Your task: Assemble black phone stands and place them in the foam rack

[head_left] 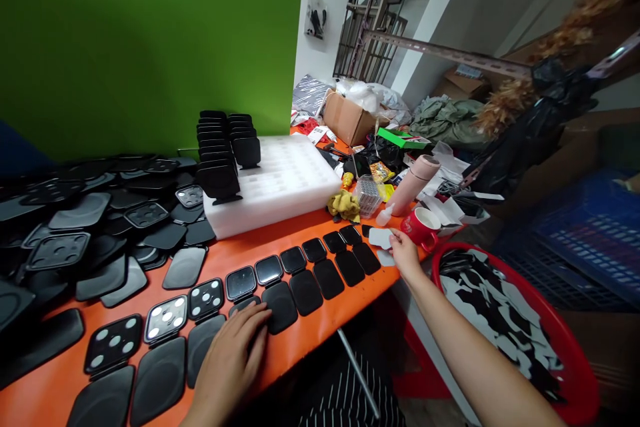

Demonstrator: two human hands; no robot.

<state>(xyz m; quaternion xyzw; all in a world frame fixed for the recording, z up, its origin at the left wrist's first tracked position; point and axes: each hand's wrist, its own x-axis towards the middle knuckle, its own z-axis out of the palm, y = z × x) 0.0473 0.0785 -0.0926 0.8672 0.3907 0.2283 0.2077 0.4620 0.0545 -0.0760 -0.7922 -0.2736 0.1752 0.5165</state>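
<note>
On the orange table (280, 240) lie two rows of flat black square pads (305, 290); the back-row pieces at the left carry white round dots (166, 317). My left hand (235, 353) rests flat on the front row, fingers stretched over a black pad. My right hand (404, 255) reaches to the row's far right end and pinches a small white sheet (381, 238) at the table's edge, beside a red mug (423, 227).
A heap of black pads (90, 227) covers the table's left. A white foam tray (285, 183) holds upright black stands (220, 153). Clutter, a pink cylinder (417, 180) and a cardboard box (350, 117) lie behind. A red basin (580, 373) of black and white scraps sits lower right.
</note>
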